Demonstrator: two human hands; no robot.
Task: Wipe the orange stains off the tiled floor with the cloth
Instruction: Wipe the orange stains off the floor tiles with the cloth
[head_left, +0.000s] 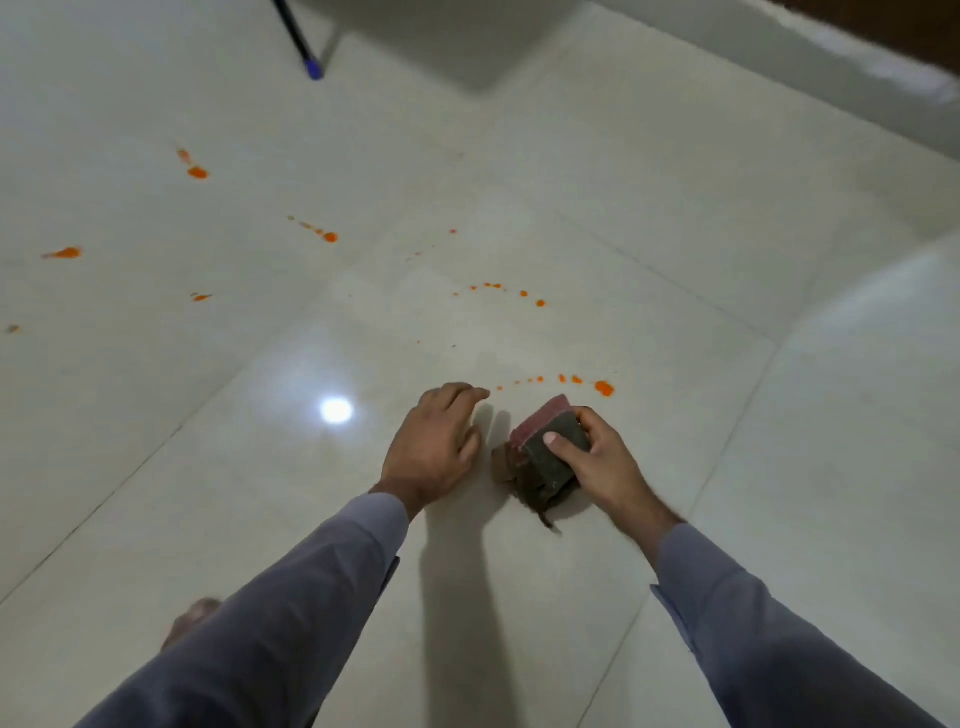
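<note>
I hold a folded cloth (545, 457), dark grey with a reddish edge, in my right hand (602, 457), thumb pressed on top, its lower end touching the pale tiled floor (701, 260). Just beyond the cloth runs an arc of orange stains (603, 387); more orange spots (540, 303) lie farther off, others scattered to the cloth's far left. My left hand (434, 447) hovers just left of the cloth, fingers loosely spread, gripping nothing. A dark pole with a blue tip (311, 67) stands well beyond the cloth.

Two hands (435, 441), one cloth (545, 457)
</note>
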